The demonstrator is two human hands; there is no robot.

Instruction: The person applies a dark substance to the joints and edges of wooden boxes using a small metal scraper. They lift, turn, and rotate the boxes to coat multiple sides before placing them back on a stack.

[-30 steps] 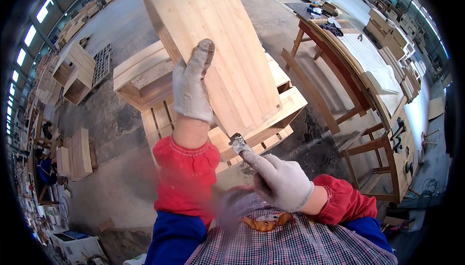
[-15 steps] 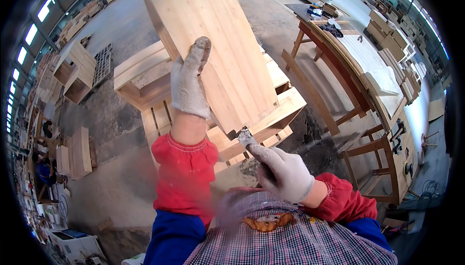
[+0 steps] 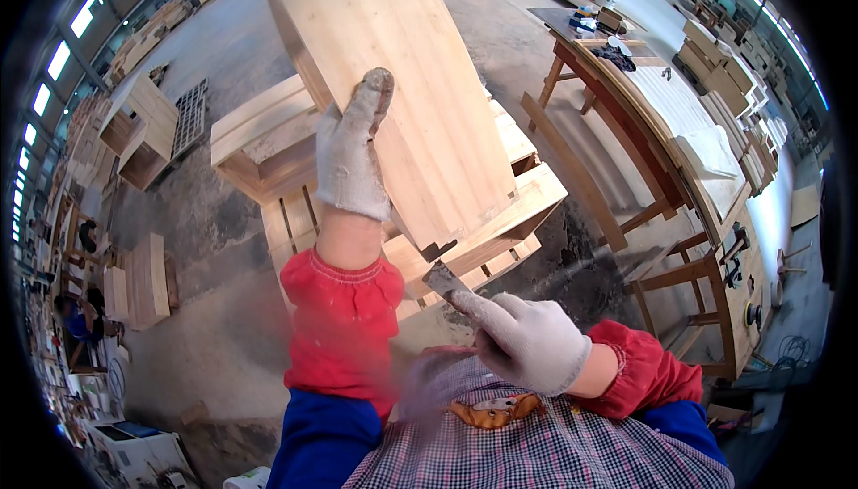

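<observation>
A pale wooden box [image 3: 416,87] stands tilted in front of me, its broad smooth panel facing up. My left hand [image 3: 353,160], in a soiled white glove, grips the panel's left edge; the thumb lies on the face and the other fingers are hidden behind. In my gloved right hand [image 3: 536,341] is a putty knife [image 3: 440,278], its blade smeared with whitish filler. The blade sits just below the box's near corner, apart from it. At that corner a dark notch [image 3: 438,249] shows in the wood.
Under the box are a slatted wooden pallet [image 3: 290,225] and another open wooden box [image 3: 259,145]. To the right stands a long workbench [image 3: 657,100] bearing cloths and small items, with a board [image 3: 572,172] leaning beside it. More boxes [image 3: 143,127] stand left; a person [image 3: 85,319] is at far left.
My right hand has drawn the putty knife down and slightly left, away from the box's corner, uncovering the dark notch. My left hand keeps its grip on the box.
</observation>
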